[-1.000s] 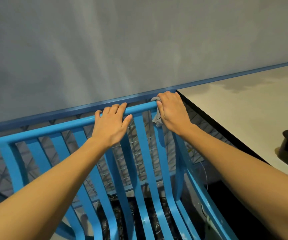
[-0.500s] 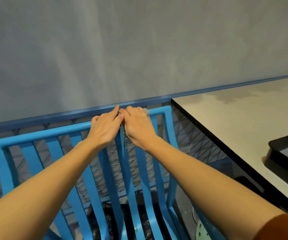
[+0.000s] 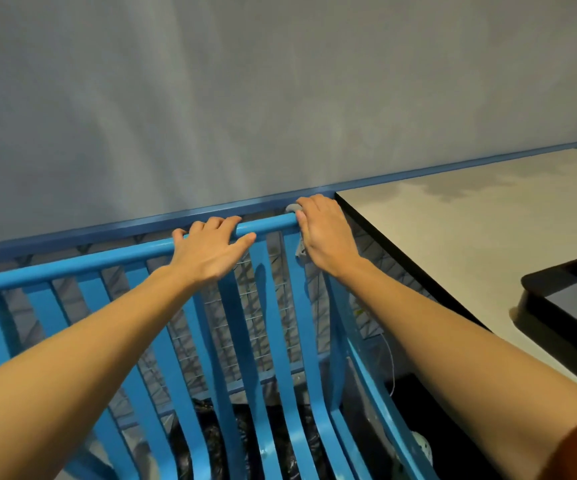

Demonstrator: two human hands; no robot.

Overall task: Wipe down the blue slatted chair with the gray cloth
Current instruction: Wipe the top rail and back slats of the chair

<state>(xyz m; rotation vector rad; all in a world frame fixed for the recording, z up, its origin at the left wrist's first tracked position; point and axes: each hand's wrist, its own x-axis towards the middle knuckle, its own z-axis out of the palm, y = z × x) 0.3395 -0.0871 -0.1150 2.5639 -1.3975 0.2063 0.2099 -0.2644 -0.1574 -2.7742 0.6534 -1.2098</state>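
Note:
The blue slatted chair (image 3: 100, 261) fills the lower half of the view, its backrest facing me. My left hand (image 3: 207, 251) grips the top rail near its middle, fingers curled over the bar. My right hand (image 3: 327, 233) presses the gray cloth (image 3: 293, 207) against the rail's right end and corner. Only small bits of the cloth show, above my fingers and below my palm; the rest is under my hand.
A pale table (image 3: 470, 237) with a dark edge stands right of the chair. A black tray (image 3: 543, 296) sits on it at the right edge. A gray wall with a blue ledge (image 3: 107, 230) runs behind. Black bags (image 3: 211, 441) lie under the slats.
My right hand has slid the cloth along the top rail from beside my left hand back to the right corner. My left hand kept its hold on the rail.

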